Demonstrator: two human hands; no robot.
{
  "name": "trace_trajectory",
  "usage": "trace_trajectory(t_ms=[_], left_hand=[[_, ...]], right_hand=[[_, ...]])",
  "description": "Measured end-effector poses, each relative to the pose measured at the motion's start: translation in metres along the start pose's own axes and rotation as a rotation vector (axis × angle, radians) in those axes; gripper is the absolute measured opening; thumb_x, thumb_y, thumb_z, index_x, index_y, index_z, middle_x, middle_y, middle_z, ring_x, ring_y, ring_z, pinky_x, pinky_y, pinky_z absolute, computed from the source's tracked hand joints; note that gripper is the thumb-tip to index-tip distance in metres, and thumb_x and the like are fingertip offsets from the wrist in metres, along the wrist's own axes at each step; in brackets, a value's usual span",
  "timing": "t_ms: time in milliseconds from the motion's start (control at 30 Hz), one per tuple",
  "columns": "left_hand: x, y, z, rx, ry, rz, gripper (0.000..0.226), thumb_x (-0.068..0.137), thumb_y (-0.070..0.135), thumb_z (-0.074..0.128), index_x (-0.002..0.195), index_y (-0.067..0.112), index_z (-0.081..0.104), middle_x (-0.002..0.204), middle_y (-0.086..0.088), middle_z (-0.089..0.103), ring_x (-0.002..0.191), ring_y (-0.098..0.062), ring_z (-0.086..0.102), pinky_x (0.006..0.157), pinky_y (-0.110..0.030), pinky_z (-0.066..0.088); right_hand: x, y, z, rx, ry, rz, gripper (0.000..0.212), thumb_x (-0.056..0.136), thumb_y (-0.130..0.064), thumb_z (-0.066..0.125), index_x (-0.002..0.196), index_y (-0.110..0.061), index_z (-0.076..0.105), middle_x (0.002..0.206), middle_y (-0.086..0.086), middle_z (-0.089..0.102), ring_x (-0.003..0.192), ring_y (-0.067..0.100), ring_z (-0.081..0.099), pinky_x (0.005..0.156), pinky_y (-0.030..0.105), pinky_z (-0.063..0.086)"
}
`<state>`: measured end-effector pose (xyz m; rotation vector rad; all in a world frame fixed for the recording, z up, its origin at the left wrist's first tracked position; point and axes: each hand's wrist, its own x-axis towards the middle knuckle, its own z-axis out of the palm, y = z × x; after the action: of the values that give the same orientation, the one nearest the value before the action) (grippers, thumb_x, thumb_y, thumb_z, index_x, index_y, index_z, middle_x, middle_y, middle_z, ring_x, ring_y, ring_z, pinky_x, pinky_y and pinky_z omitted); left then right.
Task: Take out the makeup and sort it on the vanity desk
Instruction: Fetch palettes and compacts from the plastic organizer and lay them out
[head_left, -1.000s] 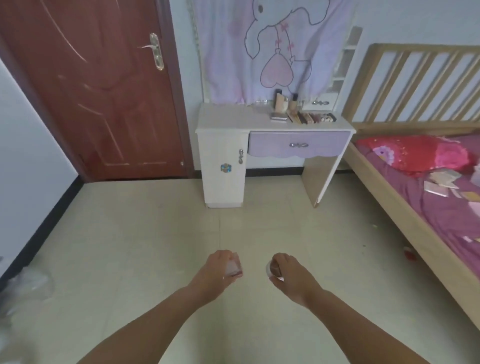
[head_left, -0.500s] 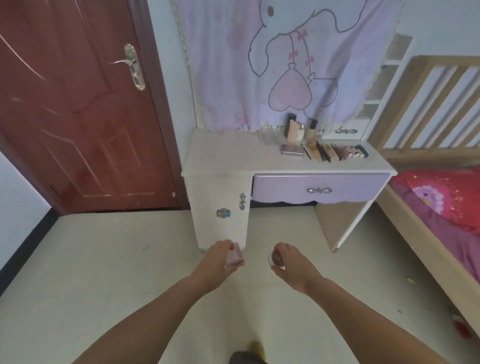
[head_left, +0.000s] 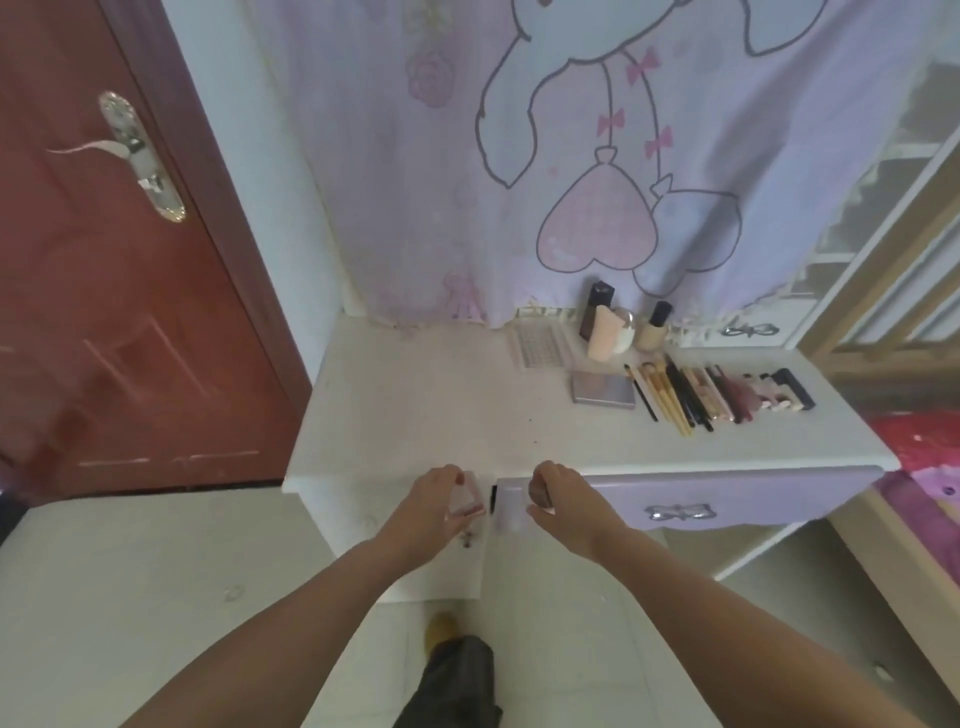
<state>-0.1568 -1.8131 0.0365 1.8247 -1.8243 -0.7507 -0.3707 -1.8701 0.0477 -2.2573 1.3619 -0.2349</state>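
Observation:
My left hand (head_left: 431, 506) grips a small pale pink makeup item (head_left: 467, 499) in front of the white vanity desk (head_left: 441, 410). My right hand (head_left: 558, 499) curls round a small dark round makeup item (head_left: 543, 493), mostly hidden by the fingers. Both hands are level with the desk's front edge, side by side and apart. On the desk's right half lie a row of brushes and pencils (head_left: 675, 400), a grey palette (head_left: 602, 389), a clear tray (head_left: 540, 345) and some upright bottles (head_left: 605, 322).
A purple drawer (head_left: 727, 504) with a bow handle sits below the desk top. A red door (head_left: 104, 260) stands at the left. A cartoon curtain (head_left: 571, 156) hangs behind the desk. A wooden bed frame (head_left: 893, 545) borders the right. My leg and shoe (head_left: 447, 649) show below.
I have walked up to the vanity desk, which now fills the view. Both hands still carry their items and have come level with the desk's front edge.

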Motion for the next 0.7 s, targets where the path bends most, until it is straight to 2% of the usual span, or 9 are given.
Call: trace_trajectory(t_ms=[133,367,600,700], left_hand=[[0.097,-0.019,-0.015,0.049,-0.058,0.03,0.044,0.088,0.032,0.063,0.122,0.011,0.044,0.122,-0.007,0.047,0.108,-0.022,0.044,0.084,-0.025,0.036],[0.226,-0.03,-0.017,0.08,-0.162,0.048,0.044,0.085,0.029,0.066,0.118,0.008,0.045,0.12,-0.012,0.048,0.107,-0.027,0.045,0.087,-0.033,0.039],[0.277,-0.039,0.009,0.098,-0.196,0.07,0.049,0.086,0.038,0.064,0.12,0.009,0.045,0.123,-0.009,0.047,0.111,-0.025,0.044,0.087,-0.031,0.04],[0.283,-0.043,0.017,0.14,-0.185,0.106,0.051,0.086,0.041,0.062,0.123,0.01,0.046,0.125,-0.006,0.047,0.116,-0.023,0.042,0.087,-0.029,0.041]], right_hand=[[0.088,0.02,-0.014,-0.003,0.015,0.067,0.021,0.089,-0.023,0.056,0.09,-0.02,0.035,0.094,0.002,0.049,0.087,0.019,0.044,0.074,0.028,0.038],[0.19,0.058,-0.026,-0.01,-0.001,0.229,0.021,0.089,-0.022,0.056,0.103,-0.01,0.046,0.107,0.009,0.052,0.101,0.026,0.049,0.078,0.03,0.041],[0.227,0.082,-0.011,-0.058,0.006,0.198,0.024,0.088,-0.024,0.058,0.105,-0.01,0.048,0.114,0.004,0.05,0.106,0.026,0.046,0.077,0.024,0.033],[0.22,0.083,-0.007,0.082,0.058,0.225,0.034,0.088,-0.024,0.062,0.114,-0.008,0.047,0.132,0.006,0.044,0.12,0.025,0.043,0.088,0.023,0.035]])
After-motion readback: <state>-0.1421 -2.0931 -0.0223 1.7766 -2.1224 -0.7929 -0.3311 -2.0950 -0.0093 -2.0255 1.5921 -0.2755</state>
